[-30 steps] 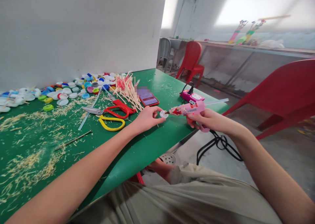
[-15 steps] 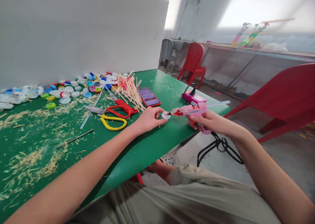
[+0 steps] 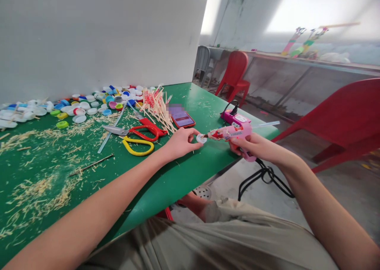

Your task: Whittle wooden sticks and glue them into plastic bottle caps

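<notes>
Between thumb and forefinger my left hand (image 3: pixel 183 143) pinches a small white bottle cap (image 3: pixel 201 138) above the green table. My right hand (image 3: pixel 252 144) grips a pink hot glue gun (image 3: pixel 233 132), its nozzle pointing left and touching or almost touching the inside of the cap. A clear glue stick (image 3: pixel 267 124) sticks out of the gun's back end. Its black cord (image 3: pixel 267 175) hangs looped below the table edge. Just left of my left hand lie scissors (image 3: pixel 138 141) with one red and one yellow handle.
Bottle caps (image 3: pixel 97 105) of many colours are heaped along a white panel (image 3: pixel 101 36). Near them lie thin wooden sticks (image 3: pixel 157 107), a phone (image 3: pixel 181 117), a metal rod (image 3: pixel 92 165) and wood shavings (image 3: pixel 38 194). A magenta power strip (image 3: pixel 236 116) sits at the right edge, with red chairs (image 3: pixel 347 115) beyond.
My view has shifted slightly, so the scene sits a little further right. Both hands keep their holds, with the nozzle staying at the cap.
</notes>
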Motion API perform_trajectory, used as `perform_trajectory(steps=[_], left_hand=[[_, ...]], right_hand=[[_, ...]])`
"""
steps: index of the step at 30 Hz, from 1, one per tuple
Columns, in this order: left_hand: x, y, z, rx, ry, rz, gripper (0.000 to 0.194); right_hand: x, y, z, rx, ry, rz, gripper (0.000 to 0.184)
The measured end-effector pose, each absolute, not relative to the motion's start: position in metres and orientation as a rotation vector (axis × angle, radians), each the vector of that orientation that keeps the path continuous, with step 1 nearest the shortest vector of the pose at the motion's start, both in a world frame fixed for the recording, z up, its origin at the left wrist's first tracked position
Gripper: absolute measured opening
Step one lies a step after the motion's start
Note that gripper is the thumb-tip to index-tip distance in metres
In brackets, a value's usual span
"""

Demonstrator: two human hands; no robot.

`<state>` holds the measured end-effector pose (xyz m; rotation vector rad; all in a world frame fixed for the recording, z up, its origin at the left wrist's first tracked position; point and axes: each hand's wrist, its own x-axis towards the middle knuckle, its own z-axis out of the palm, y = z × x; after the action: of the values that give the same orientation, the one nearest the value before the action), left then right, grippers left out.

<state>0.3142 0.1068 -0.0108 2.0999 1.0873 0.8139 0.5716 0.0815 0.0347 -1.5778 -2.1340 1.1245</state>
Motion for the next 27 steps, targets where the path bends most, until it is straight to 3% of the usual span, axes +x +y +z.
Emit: perform_trajectory(steps=[27], left_hand=[[0.3136, 0.1062, -0.0109, 2.104, 1.098, 0.822, 0.024]], right_hand=[[0.5773, 0.0858, 0.0275, -1.513, -2.125, 1.129, 0.065]])
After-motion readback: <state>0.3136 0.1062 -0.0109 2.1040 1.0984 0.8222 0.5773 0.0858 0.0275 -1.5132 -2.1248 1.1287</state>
